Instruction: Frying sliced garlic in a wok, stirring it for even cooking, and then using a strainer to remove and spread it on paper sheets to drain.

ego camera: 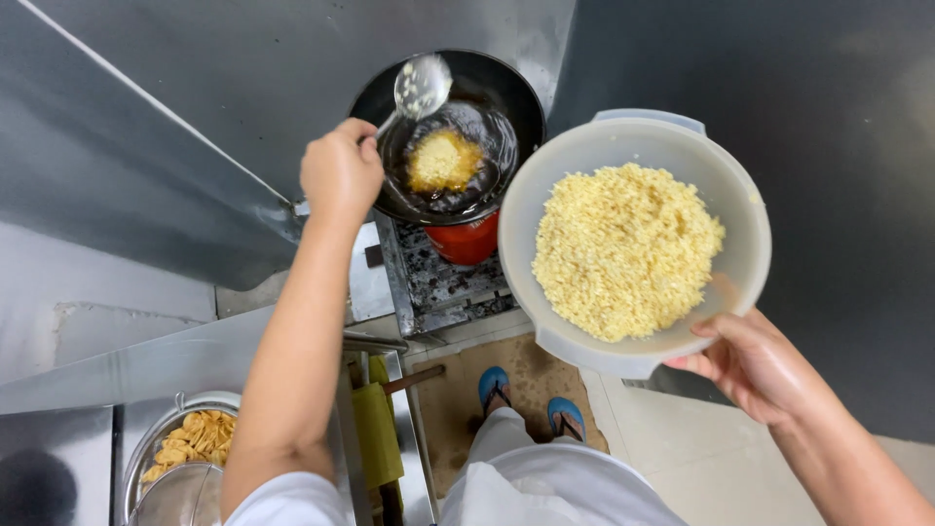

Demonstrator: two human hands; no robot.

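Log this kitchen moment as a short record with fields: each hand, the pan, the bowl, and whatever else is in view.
left hand: grips the handle of a metal ladle held over the wok
right hand: holds the plastic bowl from below at its rim
wok: dark, holds oil with a yellow patty frying
bowl contents: yellow crumbly mixture
burner: red, under the wok
lower left: metal strainer with fried golden pieces

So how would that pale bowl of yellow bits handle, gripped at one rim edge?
The bowl, held only by the right hand, probably tips easily. Its loose yellow bits likely shift when tilted. The translucent plastic looks light.
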